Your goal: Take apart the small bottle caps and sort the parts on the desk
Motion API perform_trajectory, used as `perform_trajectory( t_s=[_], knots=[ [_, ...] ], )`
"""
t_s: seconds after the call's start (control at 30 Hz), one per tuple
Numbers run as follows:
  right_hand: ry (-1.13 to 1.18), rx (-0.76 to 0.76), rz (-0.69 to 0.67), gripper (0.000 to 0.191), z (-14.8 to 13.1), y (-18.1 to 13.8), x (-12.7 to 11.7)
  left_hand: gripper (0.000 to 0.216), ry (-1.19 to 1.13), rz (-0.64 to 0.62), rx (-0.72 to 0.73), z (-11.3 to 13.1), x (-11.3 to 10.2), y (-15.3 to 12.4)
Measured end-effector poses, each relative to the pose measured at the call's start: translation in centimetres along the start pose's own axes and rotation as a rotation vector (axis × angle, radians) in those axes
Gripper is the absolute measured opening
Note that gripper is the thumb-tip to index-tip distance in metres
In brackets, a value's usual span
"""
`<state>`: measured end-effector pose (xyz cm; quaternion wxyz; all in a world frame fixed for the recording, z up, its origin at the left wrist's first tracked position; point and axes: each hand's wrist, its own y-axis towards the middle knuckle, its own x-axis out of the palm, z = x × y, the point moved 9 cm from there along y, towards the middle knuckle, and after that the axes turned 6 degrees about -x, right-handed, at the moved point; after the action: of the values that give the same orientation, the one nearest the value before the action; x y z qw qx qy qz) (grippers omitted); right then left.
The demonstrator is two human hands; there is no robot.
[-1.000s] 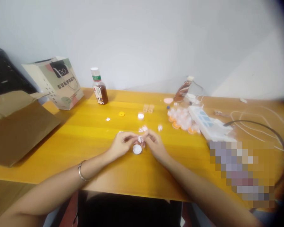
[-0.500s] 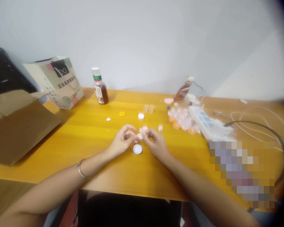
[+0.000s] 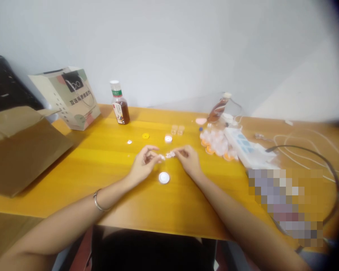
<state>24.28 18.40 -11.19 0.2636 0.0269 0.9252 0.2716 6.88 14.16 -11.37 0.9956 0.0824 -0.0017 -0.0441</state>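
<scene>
My left hand (image 3: 143, 165) pinches a small white piece (image 3: 162, 157) between thumb and forefinger, its other fingers loosely curled. The piece's exact kind is too blurred to tell. My right hand (image 3: 189, 161) has thumb and fingertips pressed together at the right edge of a little heap of white pieces (image 3: 169, 154); whether it grips one is hidden. Nearer to me, a round white lid-like disc (image 3: 164, 178) lies flat on the table. Just beyond the heap sits another round white cap (image 3: 168, 139).
Beyond my hands lie a yellow disc (image 3: 145, 136), a white scrap (image 3: 129, 142) and two small clear cups (image 3: 177, 130). A dark drink bottle (image 3: 120, 109), a paper bag (image 3: 73, 99) and a cardboard box (image 3: 25, 150) stand left. Rightward are clear orange-based containers (image 3: 218, 141), a tilted bottle (image 3: 218, 109) and cables (image 3: 313, 148).
My hands have drawn apart; the left now holds a white piece away from the right. My right fingertips moved slightly up to the heap. The white piece right of the heap no longer shows.
</scene>
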Motion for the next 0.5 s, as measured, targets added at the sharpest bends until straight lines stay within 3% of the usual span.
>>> perform_trajectory(
  t_s=[0.17, 0.5],
  knots=[
    [-0.107, -0.057, -0.042, 0.010, 0.0, 0.0, 1.4, 0.023, 0.005, -0.011, -0.018, -0.4, 0.1, 0.2],
    [-0.160, -0.039, -0.092, 0.009, 0.1, -0.2, 1.7, 0.019, -0.008, -0.014, -0.054, -1.2, -0.1, 0.4]
  ],
)
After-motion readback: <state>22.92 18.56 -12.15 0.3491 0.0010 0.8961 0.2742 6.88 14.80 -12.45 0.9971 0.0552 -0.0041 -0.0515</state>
